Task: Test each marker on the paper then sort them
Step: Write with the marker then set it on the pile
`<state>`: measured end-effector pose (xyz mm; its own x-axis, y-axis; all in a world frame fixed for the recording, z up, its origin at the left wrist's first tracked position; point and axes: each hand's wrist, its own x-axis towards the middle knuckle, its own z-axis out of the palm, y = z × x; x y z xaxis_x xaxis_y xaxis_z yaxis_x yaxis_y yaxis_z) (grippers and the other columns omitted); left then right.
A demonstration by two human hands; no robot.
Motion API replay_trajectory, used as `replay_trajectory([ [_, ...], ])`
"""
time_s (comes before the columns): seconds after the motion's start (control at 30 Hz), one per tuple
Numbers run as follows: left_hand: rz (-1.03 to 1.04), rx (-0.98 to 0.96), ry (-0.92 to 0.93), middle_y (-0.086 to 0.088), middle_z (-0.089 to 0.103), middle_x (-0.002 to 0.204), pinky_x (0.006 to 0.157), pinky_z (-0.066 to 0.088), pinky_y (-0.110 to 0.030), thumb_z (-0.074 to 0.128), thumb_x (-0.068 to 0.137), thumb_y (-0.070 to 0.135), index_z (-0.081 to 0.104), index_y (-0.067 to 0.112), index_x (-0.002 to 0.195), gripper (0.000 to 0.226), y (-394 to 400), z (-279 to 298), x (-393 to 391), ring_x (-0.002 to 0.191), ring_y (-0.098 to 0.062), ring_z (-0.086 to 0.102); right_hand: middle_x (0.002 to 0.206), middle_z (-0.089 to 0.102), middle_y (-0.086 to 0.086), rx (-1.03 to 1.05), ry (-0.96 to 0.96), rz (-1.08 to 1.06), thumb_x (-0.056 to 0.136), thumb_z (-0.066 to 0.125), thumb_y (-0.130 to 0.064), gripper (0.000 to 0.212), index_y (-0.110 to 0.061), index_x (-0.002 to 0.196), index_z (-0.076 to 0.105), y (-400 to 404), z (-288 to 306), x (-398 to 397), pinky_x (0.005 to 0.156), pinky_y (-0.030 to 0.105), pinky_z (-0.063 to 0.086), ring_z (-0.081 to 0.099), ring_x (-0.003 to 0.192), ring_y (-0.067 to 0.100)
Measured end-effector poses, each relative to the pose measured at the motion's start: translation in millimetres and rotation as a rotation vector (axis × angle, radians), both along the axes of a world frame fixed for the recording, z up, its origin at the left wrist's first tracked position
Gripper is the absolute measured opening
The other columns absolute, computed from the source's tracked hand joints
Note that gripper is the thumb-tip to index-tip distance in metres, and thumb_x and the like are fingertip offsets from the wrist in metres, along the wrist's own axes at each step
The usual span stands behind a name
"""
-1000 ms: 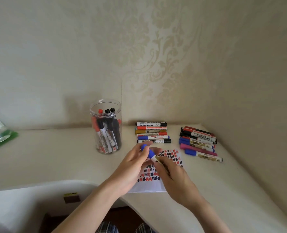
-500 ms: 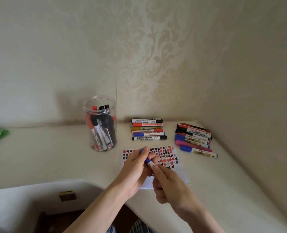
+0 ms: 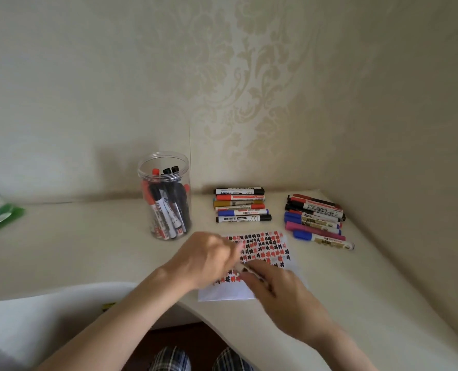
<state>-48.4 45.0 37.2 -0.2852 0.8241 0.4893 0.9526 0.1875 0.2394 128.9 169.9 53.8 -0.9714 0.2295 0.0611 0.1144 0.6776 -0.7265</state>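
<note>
Both hands lowered onto marked white paper, left hand and right hand pinching slim marker (blurred).

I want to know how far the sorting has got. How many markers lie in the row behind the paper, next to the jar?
6, side by side in the middle row between the jar and the right-hand pile: black-capped at the back, then red, gold, red, blue, and black-capped nearest the paper. None looks hidden.
</note>
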Motion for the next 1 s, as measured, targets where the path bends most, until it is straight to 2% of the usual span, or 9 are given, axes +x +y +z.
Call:
replay_trajectory([
  [0.07,0.170,0.009,-0.156,-0.006,0.047,0.047,0.044,0.043,-0.029,-0.002,0.094,0.066,0.045,0.022,0.058,0.074,-24,4,-27,0.039,-0.017,0.049,0.061,0.058,-0.006,0.064,0.031,-0.080,0.100,0.044,-0.041,0.017,-0.033,0.096,0.059,17,5,15,0.048,0.023,0.032,0.044,0.047,0.008],
  [0.17,0.128,-0.009,-0.214,-0.008,0.048,0.057,0.051,0.042,-0.024,0.008,0.095,0.066,0.046,0.020,0.067,0.066,-28,8,-25,0.049,-0.015,0.049,0.070,0.062,-0.004,0.054,-0.087,-0.259,0.100,0.036,-0.046,0.026,-0.032,0.091,0.056,45,5,21,0.058,0.029,0.042,0.055,0.061,0.014],
  [0.27,0.091,-0.119,-0.290,0.006,0.051,0.077,0.067,0.046,-0.022,0.019,0.093,0.060,0.051,0.021,0.085,0.052,-5,-1,3,0.067,-0.006,0.051,0.078,0.058,-0.005,-0.251,-0.156,-0.266,0.105,0.033,-0.036,0.025,-0.030,0.100,0.057,43,-10,5,0.060,0.026,0.039,0.048,0.063,0.009],
  [0.33,0.061,-0.109,-0.310,0.009,0.056,0.089,0.073,0.050,-0.028,0.035,0.096,0.050,0.058,0.021,0.101,0.038,5,-10,9,0.074,-0.004,0.053,0.086,0.066,-0.009,-0.192,-0.093,-0.277,0.102,0.045,-0.034,0.016,-0.040,0.113,0.054,40,-14,-1,0.058,0.019,0.043,0.058,0.066,0.003],
  [0.4,0.047,-0.084,-0.345,0.009,0.059,0.096,0.075,0.053,-0.030,0.050,0.093,0.041,0.063,0.020,0.107,0.028,9,-19,7,0.077,-0.005,0.057,0.089,0.071,-0.012,-0.171,-0.022,-0.354,0.092,0.064,-0.038,0.019,-0.043,0.108,0.055,38,-11,-1,0.057,0.017,0.047,0.065,0.074,0.000],
  [0.57,0.172,-0.003,-0.401,0.009,0.062,0.092,0.074,0.051,-0.024,0.065,0.087,0.042,0.068,0.021,0.101,0.026,15,-38,12,0.077,-0.006,0.058,0.077,0.075,-0.011,-0.395,0.220,-0.543,0.072,0.080,-0.041,0.019,-0.030,0.087,0.075,40,-1,-2,0.062,0.017,0.045,0.067,0.070,-0.001],
  [0.77,0.206,0.004,-0.394,0.016,0.064,0.091,0.071,0.039,-0.008,0.072,0.084,0.042,0.070,0.028,0.097,0.020,23,-56,21,0.077,0.000,0.057,0.062,0.066,-0.009,-0.675,0.292,-0.665,0.071,0.084,-0.026,0.019,-0.016,0.084,0.076,49,-5,-7,0.053,0.022,0.038,0.053,0.049,0.001],
  [0.9,0.226,0.042,-0.366,0.016,0.065,0.087,0.078,0.047,-0.023,0.072,0.082,0.046,0.069,0.030,0.093,0.019,24,-66,21,0.076,-0.003,0.057,0.067,0.056,0.000,-1.056,0.388,-0.680,0.084,0.072,-0.010,0.008,-0.009,0.090,0.068,55,-11,-10,0.046,0.018,0.039,0.045,0.054,0.007],
  [1.0,0.208,0.000,-0.353,0.015,0.064,0.090,0.078,0.048,-0.026,0.064,0.082,0.055,0.066,0.033,0.096,0.026,24,-67,18,0.079,-0.005,0.057,0.067,0.060,0.002,-1.074,0.392,-0.625,0.094,0.062,-0.014,0.010,-0.014,0.088,0.070,51,-13,-14,0.044,0.019,0.036,0.050,0.056,0.010],
])
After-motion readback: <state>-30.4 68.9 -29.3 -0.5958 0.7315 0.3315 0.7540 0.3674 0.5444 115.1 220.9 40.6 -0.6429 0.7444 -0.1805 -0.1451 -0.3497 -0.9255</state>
